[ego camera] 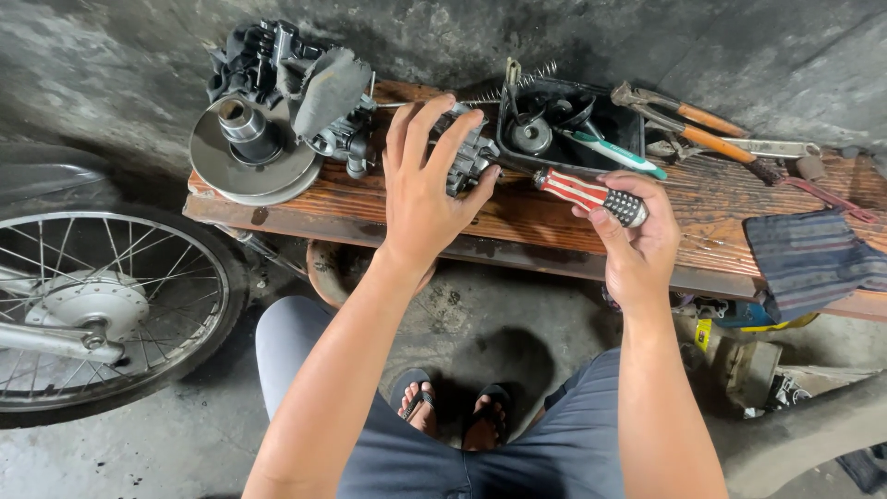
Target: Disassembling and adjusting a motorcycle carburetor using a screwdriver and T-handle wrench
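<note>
The right hand [637, 242] grips a red-striped screwdriver [591, 196], fingers clenched on its handle. The left hand [427, 180] clasps a small metal engine part [468, 152] on the wooden bench [527, 217]. Beyond, a black tray [628, 129] holds a round metal piece [531, 136] and a toothbrush [614, 153].

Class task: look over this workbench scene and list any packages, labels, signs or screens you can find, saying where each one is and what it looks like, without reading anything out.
Yellow label: under the wooden bench, right of the right hand; small upright rectangle, yellow with dark marks.
Blue and yellow container: under the bench's right end; mostly hidden, kind unclear.
No signs or screens in view.
</note>
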